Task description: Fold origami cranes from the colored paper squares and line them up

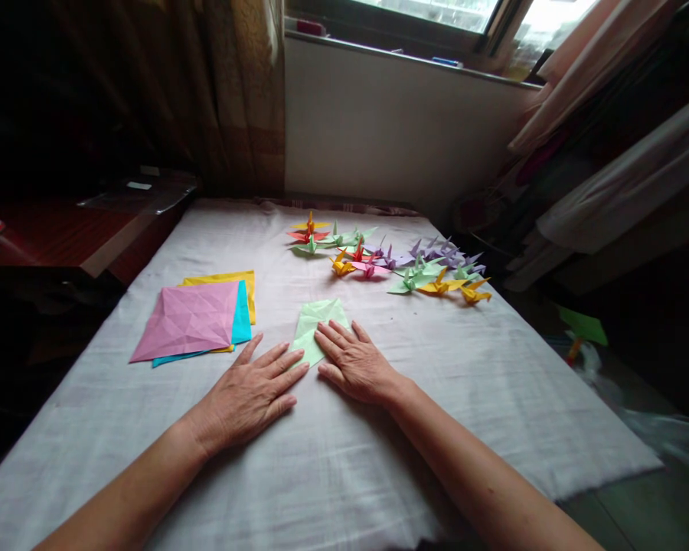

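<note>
A pale green sheet of origami paper point(320, 312), folded into a kite-like shape with creases, lies flat on the cloth-covered table point(482, 398). My left hand point(249, 390) rests palm down with fingers spread, its fingertips at the paper's lower left edge. Across the paper's right side lies my right hand point(356, 361), also flat, fingers stretched out and covering part of it. Left of the hands is a loose stack of creased square papers, with a pink sheet point(192, 317) on top and blue point(242, 315) and yellow point(221, 278) ones showing beneath.
Several folded paper cranes point(387, 260) in green, purple, orange, red and pink stand at the table's far right. A brown wooden surface point(63, 229) with a clear plastic sheet adjoins at left. Clothes point(625, 176) hang at right; a window sill point(413, 60) is behind.
</note>
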A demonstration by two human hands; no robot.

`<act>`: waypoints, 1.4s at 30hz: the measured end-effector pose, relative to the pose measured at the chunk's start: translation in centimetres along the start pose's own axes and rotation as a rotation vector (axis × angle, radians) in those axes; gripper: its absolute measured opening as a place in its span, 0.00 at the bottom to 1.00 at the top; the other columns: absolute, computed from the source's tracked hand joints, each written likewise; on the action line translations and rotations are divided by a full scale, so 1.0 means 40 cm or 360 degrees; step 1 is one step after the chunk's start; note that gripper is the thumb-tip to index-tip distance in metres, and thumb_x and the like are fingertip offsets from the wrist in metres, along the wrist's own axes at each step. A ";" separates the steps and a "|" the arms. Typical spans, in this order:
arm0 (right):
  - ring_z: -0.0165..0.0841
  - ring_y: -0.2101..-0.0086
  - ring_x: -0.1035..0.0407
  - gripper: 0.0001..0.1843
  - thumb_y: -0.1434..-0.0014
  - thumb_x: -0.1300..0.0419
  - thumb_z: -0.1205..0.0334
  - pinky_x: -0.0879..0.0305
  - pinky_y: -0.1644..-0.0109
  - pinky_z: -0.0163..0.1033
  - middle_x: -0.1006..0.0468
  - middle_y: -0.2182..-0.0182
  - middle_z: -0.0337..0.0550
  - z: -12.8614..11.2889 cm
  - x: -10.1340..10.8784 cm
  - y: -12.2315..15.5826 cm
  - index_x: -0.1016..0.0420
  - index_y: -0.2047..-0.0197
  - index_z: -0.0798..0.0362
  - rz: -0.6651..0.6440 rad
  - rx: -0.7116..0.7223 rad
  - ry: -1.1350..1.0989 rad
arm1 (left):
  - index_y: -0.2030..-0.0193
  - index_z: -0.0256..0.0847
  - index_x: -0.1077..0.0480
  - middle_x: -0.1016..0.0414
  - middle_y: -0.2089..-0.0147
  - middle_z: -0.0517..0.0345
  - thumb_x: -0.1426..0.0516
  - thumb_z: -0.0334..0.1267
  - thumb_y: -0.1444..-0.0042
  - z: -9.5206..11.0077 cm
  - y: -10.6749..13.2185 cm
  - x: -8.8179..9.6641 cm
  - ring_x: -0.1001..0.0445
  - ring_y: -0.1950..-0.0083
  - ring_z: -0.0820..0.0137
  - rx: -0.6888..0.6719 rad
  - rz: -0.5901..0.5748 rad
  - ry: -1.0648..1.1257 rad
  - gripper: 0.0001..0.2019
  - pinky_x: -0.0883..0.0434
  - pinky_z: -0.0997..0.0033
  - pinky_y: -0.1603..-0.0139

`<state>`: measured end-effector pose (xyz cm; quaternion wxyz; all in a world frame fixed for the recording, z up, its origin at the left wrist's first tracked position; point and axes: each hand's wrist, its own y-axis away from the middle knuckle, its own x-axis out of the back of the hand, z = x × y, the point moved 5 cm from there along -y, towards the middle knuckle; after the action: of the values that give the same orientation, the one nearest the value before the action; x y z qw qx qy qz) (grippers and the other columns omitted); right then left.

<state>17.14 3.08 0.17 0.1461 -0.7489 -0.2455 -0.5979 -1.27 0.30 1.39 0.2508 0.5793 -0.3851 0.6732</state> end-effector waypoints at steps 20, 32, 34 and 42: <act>0.38 0.32 0.51 0.28 0.30 0.54 0.49 0.68 0.28 0.57 0.43 0.32 0.45 -0.064 0.028 -0.046 0.41 0.32 0.51 0.0103 0.0177 0.0061 | 0.44 0.48 0.28 0.22 0.45 0.60 0.50 0.45 0.33 0.020 0.046 0.064 0.29 0.40 0.63 -0.0025 0.0113 0.0066 0.15 0.64 0.53 0.27; 0.40 0.32 0.52 0.29 0.30 0.56 0.47 0.65 0.29 0.59 0.45 0.31 0.46 -0.032 0.042 -0.149 0.42 0.32 0.50 0.0091 -0.0082 0.0128 | 0.44 0.47 0.29 0.23 0.44 0.58 0.50 0.45 0.32 0.020 0.050 0.053 0.31 0.39 0.61 0.0015 0.0083 0.0159 0.15 0.61 0.51 0.27; 0.41 0.32 0.52 0.29 0.30 0.56 0.47 0.64 0.29 0.60 0.44 0.31 0.47 -0.036 0.043 -0.149 0.41 0.32 0.51 0.0108 -0.0091 0.0145 | 0.45 0.46 0.29 0.23 0.44 0.58 0.51 0.45 0.32 0.020 0.051 0.056 0.30 0.39 0.61 0.0029 0.0106 0.0166 0.15 0.60 0.51 0.27; 0.37 0.31 0.54 0.28 0.29 0.57 0.49 0.69 0.28 0.56 0.46 0.31 0.45 -0.092 0.035 -0.092 0.42 0.31 0.51 0.0074 0.0222 0.0076 | 0.46 0.47 0.28 0.23 0.45 0.58 0.49 0.44 0.33 0.020 0.053 0.053 0.31 0.39 0.63 0.0048 0.0149 0.0122 0.14 0.61 0.53 0.27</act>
<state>12.33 4.54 2.17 0.2175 -0.7280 -0.2655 -0.5935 -2.90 -1.82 2.98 0.2248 0.5382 -0.3916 0.7116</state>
